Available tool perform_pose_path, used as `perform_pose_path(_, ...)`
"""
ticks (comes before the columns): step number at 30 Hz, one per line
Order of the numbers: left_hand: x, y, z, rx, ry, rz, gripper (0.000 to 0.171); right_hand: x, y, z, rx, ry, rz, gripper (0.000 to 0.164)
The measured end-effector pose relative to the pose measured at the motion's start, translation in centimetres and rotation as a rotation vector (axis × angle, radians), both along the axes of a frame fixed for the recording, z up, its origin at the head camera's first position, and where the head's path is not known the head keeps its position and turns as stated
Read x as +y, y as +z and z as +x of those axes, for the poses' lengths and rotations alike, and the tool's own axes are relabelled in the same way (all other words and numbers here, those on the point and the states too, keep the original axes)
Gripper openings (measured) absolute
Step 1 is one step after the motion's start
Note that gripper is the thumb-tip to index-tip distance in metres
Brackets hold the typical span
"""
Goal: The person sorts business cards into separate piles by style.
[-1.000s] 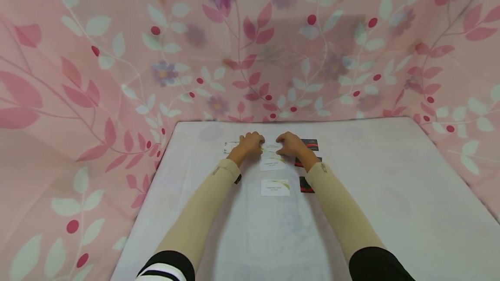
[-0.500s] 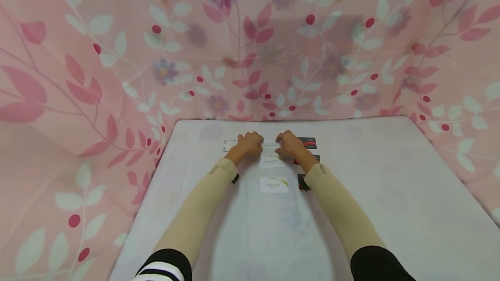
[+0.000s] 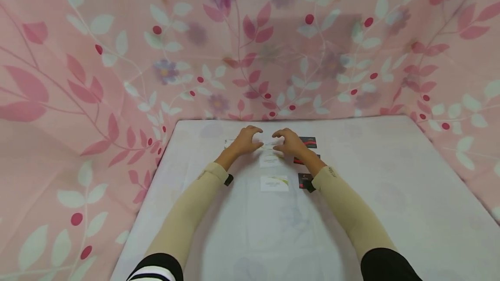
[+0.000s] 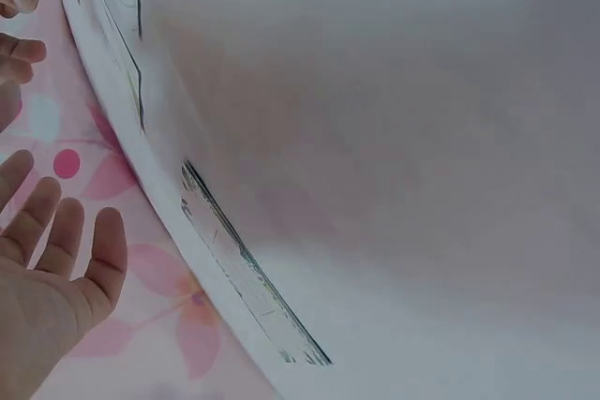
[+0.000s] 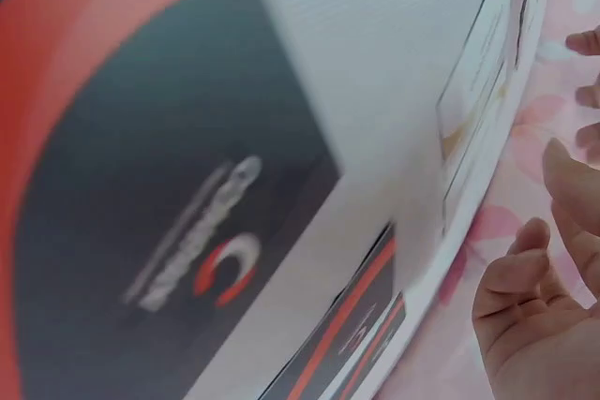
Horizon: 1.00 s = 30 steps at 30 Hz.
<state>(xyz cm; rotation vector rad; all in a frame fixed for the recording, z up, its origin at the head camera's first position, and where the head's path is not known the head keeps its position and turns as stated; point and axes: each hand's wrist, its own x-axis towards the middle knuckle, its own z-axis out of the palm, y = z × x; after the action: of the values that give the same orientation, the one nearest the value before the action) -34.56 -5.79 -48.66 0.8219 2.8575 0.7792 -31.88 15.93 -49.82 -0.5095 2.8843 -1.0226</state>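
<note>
Three white business cards with green-yellow curves run in a column: a front card, a middle card and a back card. My left hand is at the left side of the back card, its fingers and thumb curved and apart. Opposite it, my right hand has the same loose shape, thumb near the card's right end. Neither hand holds anything. In the left wrist view the left hand shows spread fingers; in the right wrist view the right hand is likewise relaxed.
To the right is a column of black-and-red business cards: a back one, a middle one partly under the right wrist, and a front one. A white card with black marks lies left. Floral cloth hangs behind the table.
Fingers that were at the back white card's ends have loosened and spread away from it. Both wrists and forearms have swung slightly outward. The cards stay in their columns.
</note>
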Motion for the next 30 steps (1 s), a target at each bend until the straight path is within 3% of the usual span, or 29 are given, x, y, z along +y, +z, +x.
perform_pose_path(4,-0.4,-0.3,0.6,-0.004,-0.061,0.011,0.047,0.8,-0.4,0.6,-0.027,-0.015,-0.021,0.047)
perform_pose_path(11,-0.1,0.4,2.0,0.078,-0.104,0.050,0.052,2.1,-0.5,1.5,0.020,-0.036,-0.101,0.050)
perform_pose_path(17,-0.4,0.9,2.9,0.087,-0.099,0.009,0.058,2.3,-0.7,2.0,-0.001,0.049,-0.020,0.051)
perform_pose_path(23,-0.2,0.5,3.5,-0.017,-0.145,-0.011,0.057,2.2,-0.5,2.5,-0.063,0.080,0.032,0.049)
perform_pose_path(30,-0.6,-0.5,3.5,-0.133,-0.126,-0.097,0.059,2.0,-0.2,2.9,-0.126,0.142,0.036,0.051)
